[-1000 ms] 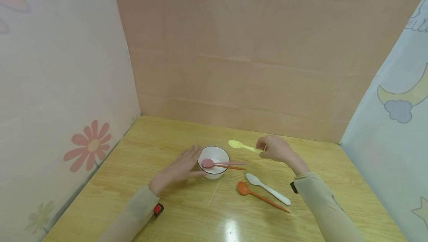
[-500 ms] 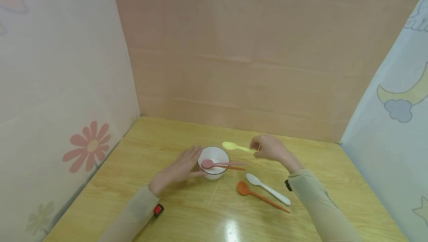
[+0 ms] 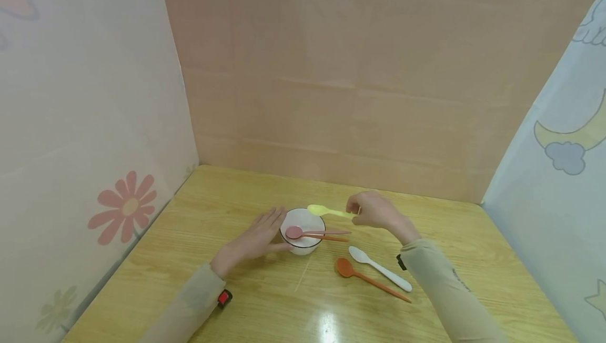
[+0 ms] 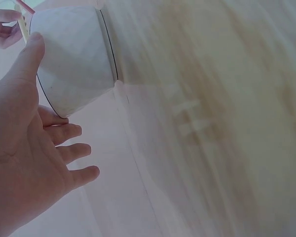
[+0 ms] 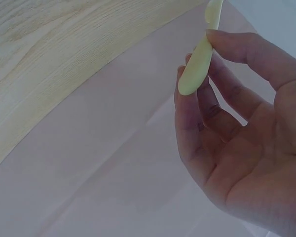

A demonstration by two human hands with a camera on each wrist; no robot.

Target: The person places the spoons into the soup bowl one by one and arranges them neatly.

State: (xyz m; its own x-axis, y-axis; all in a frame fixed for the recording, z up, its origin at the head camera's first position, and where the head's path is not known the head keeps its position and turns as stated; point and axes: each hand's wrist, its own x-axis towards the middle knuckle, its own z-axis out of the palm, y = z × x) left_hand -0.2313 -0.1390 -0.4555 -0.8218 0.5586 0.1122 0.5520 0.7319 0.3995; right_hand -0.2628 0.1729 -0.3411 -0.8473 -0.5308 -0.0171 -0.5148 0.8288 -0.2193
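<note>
Wood-grain table, across the lower half of the head view, backed by a plain tan sheet; patterned sheets to either side, red flower at lower left, yellow crescent and cloud at right. White bowl, dark-rimmed, just below the centre of the frame. Pink spoon and orange handle, set in the bowl, both jutting over the right rim. Left hand, at the bowl's left side: fingers extended and slightly parted at the upper left of the rim, thumb held apart along the lower left, bowl between the two. Right hand, right of centre: fingers bent, yellow spoon pinched near the handle end between thumb and fingers. Yellow spoon pointed leftward, head across the bowl's upper rim; contact with the rim perhaps not made, hard to judge from this angle. White spoon and orange spoon, side by side on the table, lower right of the bowl, handles slanting toward the lower right. Beige sleeves on both arms; black wrist strap with red piece at lower left.
</note>
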